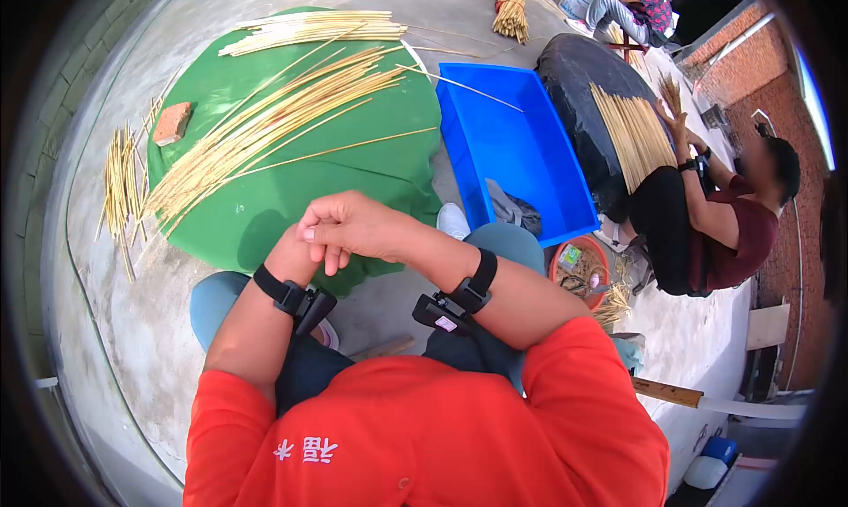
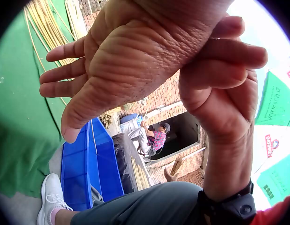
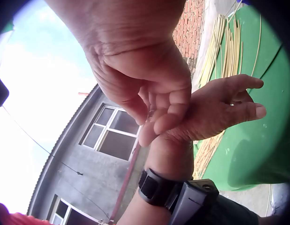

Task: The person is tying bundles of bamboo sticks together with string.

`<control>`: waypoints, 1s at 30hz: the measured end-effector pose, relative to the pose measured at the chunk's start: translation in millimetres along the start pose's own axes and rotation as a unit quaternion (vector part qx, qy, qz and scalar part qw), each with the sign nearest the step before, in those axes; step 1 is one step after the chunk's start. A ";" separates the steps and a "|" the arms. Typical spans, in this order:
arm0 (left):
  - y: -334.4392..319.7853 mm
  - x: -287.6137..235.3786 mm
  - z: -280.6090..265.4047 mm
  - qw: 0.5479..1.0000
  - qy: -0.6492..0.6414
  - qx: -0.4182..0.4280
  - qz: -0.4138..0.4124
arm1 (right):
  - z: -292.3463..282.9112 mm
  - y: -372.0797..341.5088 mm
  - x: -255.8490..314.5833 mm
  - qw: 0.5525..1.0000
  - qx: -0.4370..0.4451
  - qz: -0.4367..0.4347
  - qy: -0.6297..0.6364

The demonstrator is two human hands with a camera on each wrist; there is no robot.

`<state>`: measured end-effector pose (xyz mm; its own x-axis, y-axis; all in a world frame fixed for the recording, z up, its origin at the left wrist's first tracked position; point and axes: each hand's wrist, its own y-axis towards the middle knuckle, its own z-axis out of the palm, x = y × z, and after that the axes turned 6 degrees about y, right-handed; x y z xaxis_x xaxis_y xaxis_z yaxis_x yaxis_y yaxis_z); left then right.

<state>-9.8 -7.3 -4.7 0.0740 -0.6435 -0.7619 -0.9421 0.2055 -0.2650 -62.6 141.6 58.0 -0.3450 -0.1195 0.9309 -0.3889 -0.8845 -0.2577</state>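
In the head view my two hands meet over the near edge of a round green cloth (image 1: 353,171). My right hand (image 1: 358,226) lies across my left wrist, its fingers curled against it, as the right wrist view also shows. The left hand (image 2: 126,65) is empty; its fingers (image 2: 65,72) stretch out loosely and point down toward the cloth. Black straps with small cameras circle both wrists. Beyond the hands, a fanned pile of long straw-coloured stalks (image 1: 265,118) lies across the cloth.
More stalks (image 1: 309,30) lie at the cloth's far edge, a brick (image 1: 172,124) at its left. To the right stand a blue bin (image 1: 503,127) and an orange basin (image 1: 605,255). A seated person (image 1: 742,220) at right handles stalks; another person (image 1: 649,8) sits farther back.
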 end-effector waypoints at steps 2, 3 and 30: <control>4.5 1.5 6.1 0.999 -0.018 0.028 -0.017 | -1.7 -3.0 -1.6 1.000 -0.004 0.001 -0.004; 5.4 0.3 7.2 0.999 -0.019 0.028 -0.014 | -2.5 -2.5 -2.8 1.000 0.000 0.002 0.000; -12.5 -24.7 -42.6 0.941 0.331 -0.040 0.049 | -72.3 -66.2 36.1 0.963 -0.173 -0.123 0.165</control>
<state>-13.8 -25.4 42.6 -0.2097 -0.9486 -0.2371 -0.9575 0.2483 -0.1467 -111.1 228.5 89.9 -0.4361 0.2755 0.8567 -0.7354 -0.6578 -0.1628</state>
